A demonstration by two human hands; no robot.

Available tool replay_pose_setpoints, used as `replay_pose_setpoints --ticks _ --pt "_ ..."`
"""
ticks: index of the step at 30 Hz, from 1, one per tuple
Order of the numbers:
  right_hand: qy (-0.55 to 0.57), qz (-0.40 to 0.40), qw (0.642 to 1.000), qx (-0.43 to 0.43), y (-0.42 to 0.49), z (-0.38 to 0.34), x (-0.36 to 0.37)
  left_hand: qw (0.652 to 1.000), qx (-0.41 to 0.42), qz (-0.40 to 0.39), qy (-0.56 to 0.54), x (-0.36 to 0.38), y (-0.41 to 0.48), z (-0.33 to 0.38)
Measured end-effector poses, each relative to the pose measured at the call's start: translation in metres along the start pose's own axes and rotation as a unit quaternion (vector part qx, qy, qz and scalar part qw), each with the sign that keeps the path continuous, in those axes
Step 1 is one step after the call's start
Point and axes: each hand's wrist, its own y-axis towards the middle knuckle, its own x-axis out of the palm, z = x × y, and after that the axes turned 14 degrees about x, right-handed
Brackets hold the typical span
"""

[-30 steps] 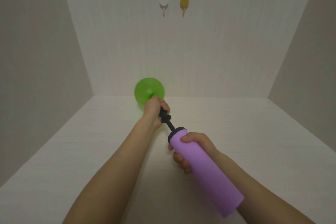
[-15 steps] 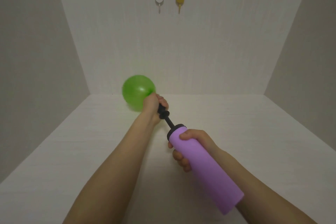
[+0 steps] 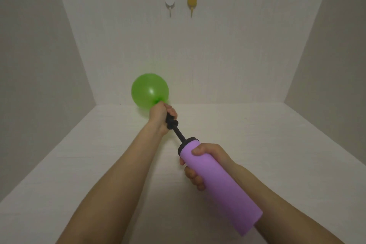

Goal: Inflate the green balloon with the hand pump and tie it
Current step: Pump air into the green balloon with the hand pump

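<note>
A round, partly inflated green balloon (image 3: 149,91) floats just above the far end of the white table, its neck hidden inside my left hand (image 3: 160,115). That hand is closed around the balloon neck and the black nozzle end of the hand pump. The pump's purple barrel (image 3: 219,181) slants toward the lower right, with a thin black rod (image 3: 179,133) running from it up to the nozzle. My right hand (image 3: 204,161) is wrapped around the upper end of the barrel.
White walls close in the white table (image 3: 257,134) at the back and on both sides. Two hooks, one white (image 3: 170,2) and one gold (image 3: 192,2), hang high on the back wall.
The balloon has grown rounder and larger, and it has swung from straight behind my left hand to its upper left. Both hands keep their grips.
</note>
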Motion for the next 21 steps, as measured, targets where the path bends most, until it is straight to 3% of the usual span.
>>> replay_pose_setpoints --ticks 7,13,21 --pt "0.038 0.052 0.998 -0.020 0.007 -0.008 -0.003 0.999 -0.037 -0.023 0.002 0.008 -0.035 -0.036" --pt "0.003 0.015 1.000 0.001 0.004 0.000 -0.001 1.000 -0.002 0.006 0.009 -0.001 0.001 -0.001" --pt "0.016 0.058 0.998 -0.011 0.014 -0.011 -0.002 1.000 -0.008 -0.010 0.028 0.001 -0.033 -0.032"
